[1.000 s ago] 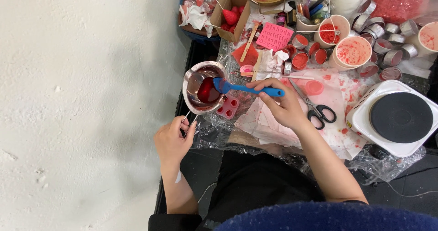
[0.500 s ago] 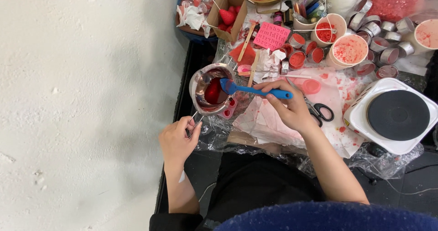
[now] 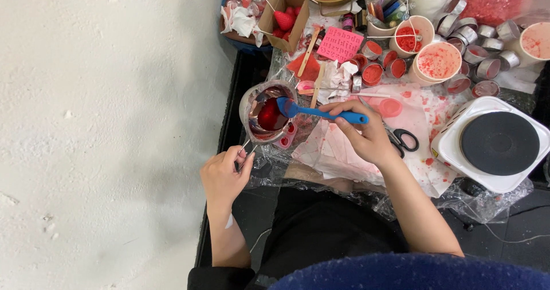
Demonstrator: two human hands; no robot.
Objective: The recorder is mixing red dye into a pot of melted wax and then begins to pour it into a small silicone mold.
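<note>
A small metal pot (image 3: pixel 268 113) of red liquid is held by its wire handle, pinched in the left hand (image 3: pixel 224 178). A blue spatula (image 3: pixel 321 112), gripped by the right hand (image 3: pixel 366 135), rests over the pot. Scissors (image 3: pixel 401 140) and a hotplate (image 3: pixel 497 144) lie right of the pot.

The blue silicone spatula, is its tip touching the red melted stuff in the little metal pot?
Touching. In the head view, the blue silicone spatula has its blade dipped into the red liquid inside the small metal pot.
</note>
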